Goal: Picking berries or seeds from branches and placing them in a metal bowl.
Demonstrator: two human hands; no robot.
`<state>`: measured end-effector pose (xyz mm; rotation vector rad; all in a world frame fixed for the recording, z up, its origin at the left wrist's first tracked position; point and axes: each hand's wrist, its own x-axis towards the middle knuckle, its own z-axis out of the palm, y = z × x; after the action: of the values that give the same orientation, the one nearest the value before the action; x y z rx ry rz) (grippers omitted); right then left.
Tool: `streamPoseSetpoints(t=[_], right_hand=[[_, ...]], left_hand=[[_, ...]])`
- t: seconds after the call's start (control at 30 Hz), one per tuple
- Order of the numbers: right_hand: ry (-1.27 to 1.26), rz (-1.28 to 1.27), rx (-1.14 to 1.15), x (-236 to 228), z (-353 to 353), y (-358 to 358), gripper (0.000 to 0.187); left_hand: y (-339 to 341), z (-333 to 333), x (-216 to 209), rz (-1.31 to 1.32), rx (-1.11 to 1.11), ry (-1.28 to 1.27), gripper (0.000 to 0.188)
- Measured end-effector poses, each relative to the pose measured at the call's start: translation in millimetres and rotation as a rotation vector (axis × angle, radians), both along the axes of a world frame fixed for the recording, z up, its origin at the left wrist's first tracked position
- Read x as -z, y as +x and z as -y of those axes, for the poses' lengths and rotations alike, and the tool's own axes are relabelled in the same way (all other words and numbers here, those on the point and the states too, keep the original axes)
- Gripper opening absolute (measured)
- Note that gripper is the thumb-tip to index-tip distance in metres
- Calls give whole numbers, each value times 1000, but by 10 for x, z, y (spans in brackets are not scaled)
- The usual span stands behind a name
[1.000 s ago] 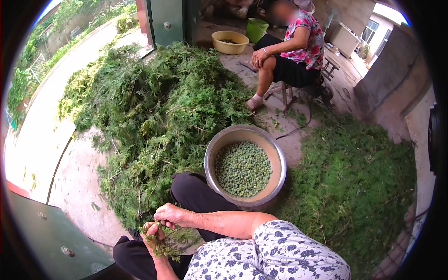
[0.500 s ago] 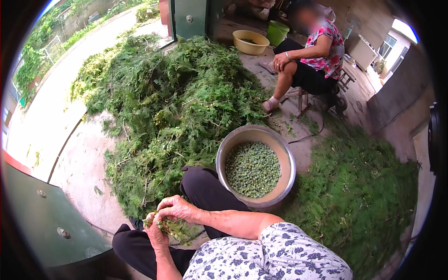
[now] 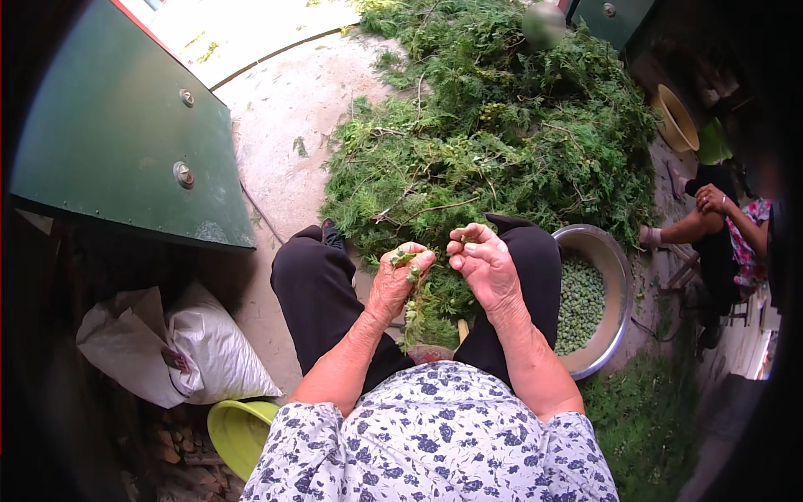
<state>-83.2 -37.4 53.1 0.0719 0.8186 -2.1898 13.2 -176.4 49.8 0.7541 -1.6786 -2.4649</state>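
Note:
My left hand (image 3: 396,286) is closed round a leafy evergreen sprig (image 3: 414,314) that hangs down between my knees. Small green bits show at its thumb and fingertips. Just to the right, apart from it, my right hand (image 3: 487,266) has its fingers curled together. A small greenish bit shows at its fingertips, too small to name. By my right knee stands a wide metal basin (image 3: 617,335), partly filled with small round green berries (image 3: 579,305).
A big heap of cut evergreen branches (image 3: 502,159) lies ahead. More greenery (image 3: 644,410) covers the floor at right, near a seated person (image 3: 711,201). A green metal door (image 3: 125,134), a white sack (image 3: 217,347) and a yellow-green basin (image 3: 238,427) are at left.
The view has swung to the left. My right hand has come away from the sprig, where both hands were together. The left hand still holds the sprig.

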Motion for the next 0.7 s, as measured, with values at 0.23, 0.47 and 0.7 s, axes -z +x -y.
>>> streamPoseSetpoints(t=[0.23, 0.47, 0.7], right_hand=[[398, -435, -98, -41, 76, 162, 12], [522, -878, -174, -123, 250, 202, 18], [557, -1145, -137, -9, 189, 209, 15]], left_hand=[[55, 39, 142, 8, 64, -342, 22], [96, 116, 243, -8, 181, -689, 14], [48, 60, 335, -68, 246, -964, 25]])
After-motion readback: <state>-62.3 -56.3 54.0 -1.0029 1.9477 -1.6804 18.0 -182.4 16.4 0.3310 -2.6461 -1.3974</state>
